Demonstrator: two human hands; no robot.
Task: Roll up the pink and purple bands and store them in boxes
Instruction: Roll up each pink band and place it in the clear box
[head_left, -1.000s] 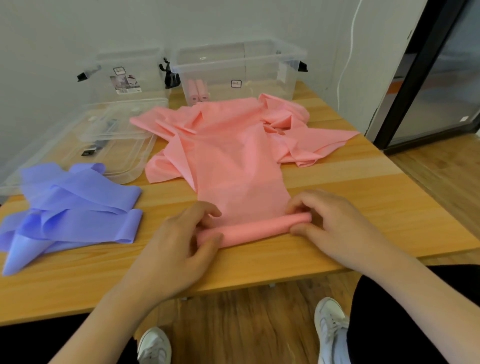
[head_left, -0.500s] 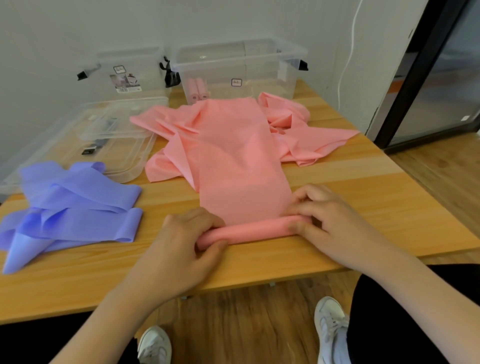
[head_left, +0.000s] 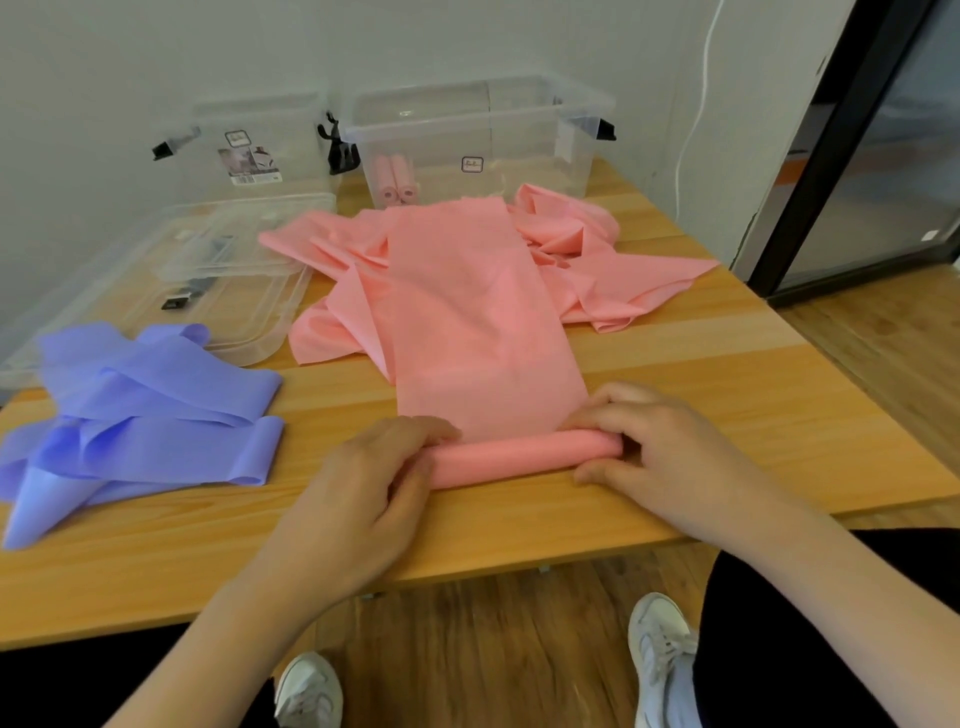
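Both hands on the pink band (head_left: 467, 322), near edge of the wooden counter (head_left: 727, 395). Left hand (head_left: 363, 488) grips the left end of the pink roll (head_left: 519, 456), fingers (head_left: 415, 428) curled over the top, thumb against the near side. Right hand (head_left: 660, 447) holds the right end, fingers curled over the top, thumb on the counter just in front of the roll. Unrolled length runs flat away from me to a crumpled pink pile mid-counter. Purple band (head_left: 150, 415) lies loose in folds at the left of the counter, apart from my hands. Two clear boxes stand at the back by the wall: right box (head_left: 519, 130) holds two finished pink rolls (head_left: 397, 179), left box (head_left: 260, 140) has a label on its front. Clear lids (head_left: 208, 291) lie flat between the left box and the purple band.
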